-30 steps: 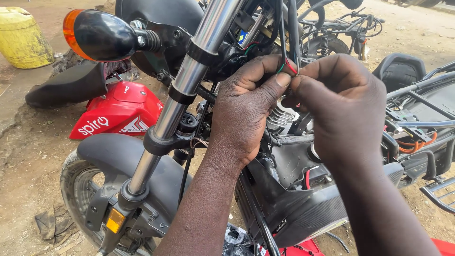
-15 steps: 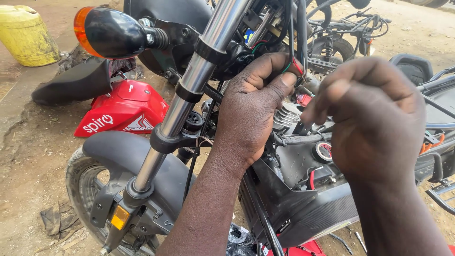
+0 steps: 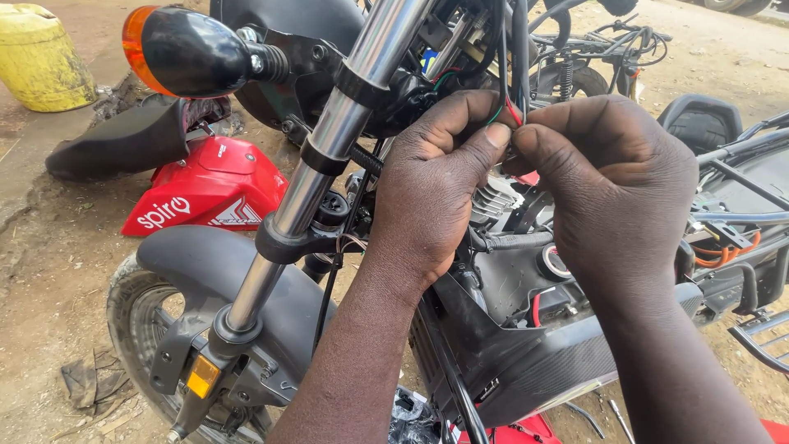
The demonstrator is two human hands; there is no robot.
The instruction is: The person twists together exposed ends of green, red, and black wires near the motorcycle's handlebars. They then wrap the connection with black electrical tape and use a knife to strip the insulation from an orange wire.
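My left hand [image 3: 436, 189] and my right hand [image 3: 612, 185] meet thumb to thumb in front of a motorcycle's steering head. Between the fingertips they pinch thin wires [image 3: 508, 111], one red and one green, that hang from a black cable bundle [image 3: 514, 45] above. The wire ends are hidden by my fingers. Left of my hands runs the chrome front fork tube [image 3: 329, 144]. Below them lies the open black body [image 3: 526, 345] of the motorcycle.
A black turn signal with an orange lens [image 3: 177, 53] sticks out at upper left. A red fairing panel [image 3: 205, 185] and a black seat [image 3: 123, 144] lie on the dirt. A yellow jerrycan [image 3: 41, 57] stands far left. The front wheel and grey mudguard [image 3: 205, 271] are lower left.
My right hand has come back to my left hand and taken hold of the wires again. The view has shifted slightly.
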